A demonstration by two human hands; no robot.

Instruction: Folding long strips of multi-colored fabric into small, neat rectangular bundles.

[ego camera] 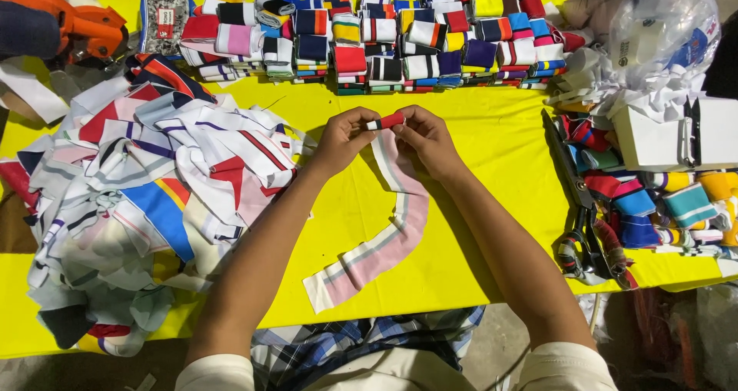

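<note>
A long knit strip [384, 237], white with pink and grey stripes, curves across the yellow table [492, 129] toward me. Its far end is rolled into a small tight red, white and black roll [384, 121]. My left hand [342, 139] pinches the left side of that roll between thumb and fingers. My right hand [424, 136] pinches its right side. Both hands meet at the middle of the table, just above the strip's flat part.
A loose heap of striped knit strips [154, 183] covers the table's left. Rows of folded, rolled strips [384, 41] line the far edge. More rolls [653, 199], scissors [580, 229], a white box [669, 133] and a plastic bag [661, 22] crowd the right. An orange tool [84, 26] lies far left.
</note>
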